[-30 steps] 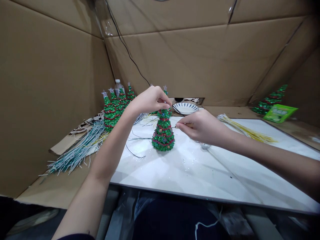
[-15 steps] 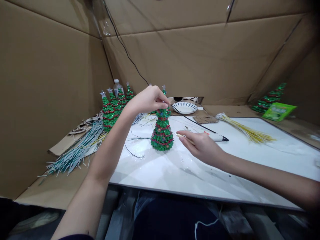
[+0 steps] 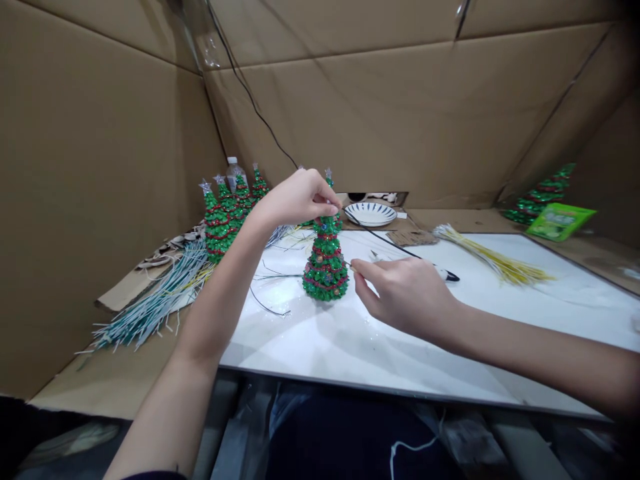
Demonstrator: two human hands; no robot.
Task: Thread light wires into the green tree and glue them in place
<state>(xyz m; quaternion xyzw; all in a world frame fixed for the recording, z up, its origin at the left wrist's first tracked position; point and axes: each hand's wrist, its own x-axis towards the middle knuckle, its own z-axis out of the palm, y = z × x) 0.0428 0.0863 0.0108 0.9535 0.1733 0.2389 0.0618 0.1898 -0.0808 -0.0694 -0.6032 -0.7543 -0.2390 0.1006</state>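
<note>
A small green beaded Christmas tree (image 3: 326, 270) stands upright on the white board, wound with red bead strings and topped by a clear star. My left hand (image 3: 303, 195) is closed, its fingertips pinching the tree near its top. Beside the tree's lower right side, my right hand (image 3: 407, 290) is closed in a pinch. Between its fingertips is a thin, gold-coloured piece, mostly hidden, its tip close to the tree's beads; I cannot tell whether it touches them. Behind this hand lies a white corded tool with a black end (image 3: 450, 275), largely covered.
Several finished-looking trees (image 3: 216, 227) and a bundle of green-white wires (image 3: 155, 300) are on the left. At the back sits a striped plate (image 3: 371, 214). Yellow wires (image 3: 495, 257), a green packet (image 3: 561, 222) and another tree (image 3: 543, 197) lie right. Cardboard walls (image 3: 350, 120) enclose the table.
My right hand has turned and moved slightly in toward the tree, covering more of the white tool. My left hand keeps its hold at the tree's top.
</note>
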